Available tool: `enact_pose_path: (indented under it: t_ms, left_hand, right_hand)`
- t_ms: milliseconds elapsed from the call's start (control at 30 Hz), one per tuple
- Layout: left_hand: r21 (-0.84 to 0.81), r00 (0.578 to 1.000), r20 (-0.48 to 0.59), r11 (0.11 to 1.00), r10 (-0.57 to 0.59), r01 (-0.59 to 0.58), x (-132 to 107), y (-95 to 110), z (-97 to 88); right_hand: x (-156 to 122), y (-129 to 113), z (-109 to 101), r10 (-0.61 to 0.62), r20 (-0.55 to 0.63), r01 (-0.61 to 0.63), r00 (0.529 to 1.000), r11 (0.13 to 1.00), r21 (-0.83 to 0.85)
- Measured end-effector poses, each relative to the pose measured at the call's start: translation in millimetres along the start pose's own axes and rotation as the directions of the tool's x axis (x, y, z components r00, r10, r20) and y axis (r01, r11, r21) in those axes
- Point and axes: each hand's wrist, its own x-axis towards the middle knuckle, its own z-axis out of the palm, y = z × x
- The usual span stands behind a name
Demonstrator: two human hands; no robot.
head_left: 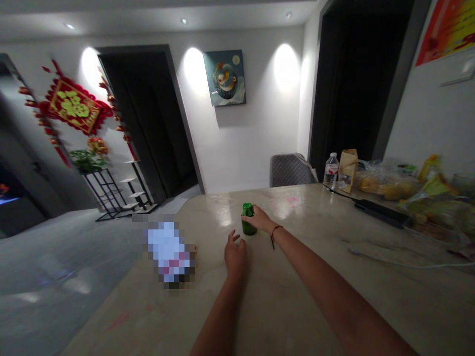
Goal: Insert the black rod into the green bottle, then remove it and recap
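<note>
A small dark green container (249, 226) with a brighter green top stands upright on the marbled table (297, 296). Wrapped around its upper part from the right is my right hand (261, 218), which wears a thin dark cord at the wrist. My left hand (236, 252) hovers just in front of the container and to its left, fingers apart and partly curled, with nothing in it. Whether the left fingertips touch the table I cannot tell. A blurred-out, bright-screened object (168, 252) lies to the left of my left hand.
At the far right of the table are a water bottle (331, 172), a brown paper bag (348, 170), plastic bags (386, 180) and a long black box-shaped device (381, 212) with a cable. A pale cord (408, 263) runs nearer. A grey chair (291, 169) stands behind the table.
</note>
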Motion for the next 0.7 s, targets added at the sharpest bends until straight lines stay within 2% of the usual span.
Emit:
enact_pose_path:
  t_ms: [100,233,333,533,700]
  left_hand:
    - [-0.006,1.0,0.006,1.0,0.007,-0.007,-0.5,-0.3,-0.4]
    - [0.004,1.0,0.025,1.0,0.017,-0.017,-0.5,-0.9,0.3]
    - [0.023,0.998,0.045,0.999,0.035,-0.036,-1.0,-0.8,0.6]
    - [0.027,0.98,0.094,0.984,0.174,-0.177,-5.6,4.6,-1.1]
    - [-0.062,0.948,0.171,0.963,0.268,-0.261,-9.9,8.7,-1.7]
  right_hand:
    - [1.1,2.3,2.4,0.027,-0.002,-0.027,1.0,1.0,-0.013]
    - [-7.8,10.0,5.4,-0.036,-0.07,0.038,0.997,0.999,0.028]
    - [-15.5,13.8,3.9,-0.053,-0.066,0.057,0.996,0.997,0.059]
    - [-34.9,16.2,-7.1,-0.107,0.073,0.091,0.992,0.976,0.2]
    - [-55.8,11.2,-18.1,-0.16,0.19,0.098,0.969,0.949,0.299]
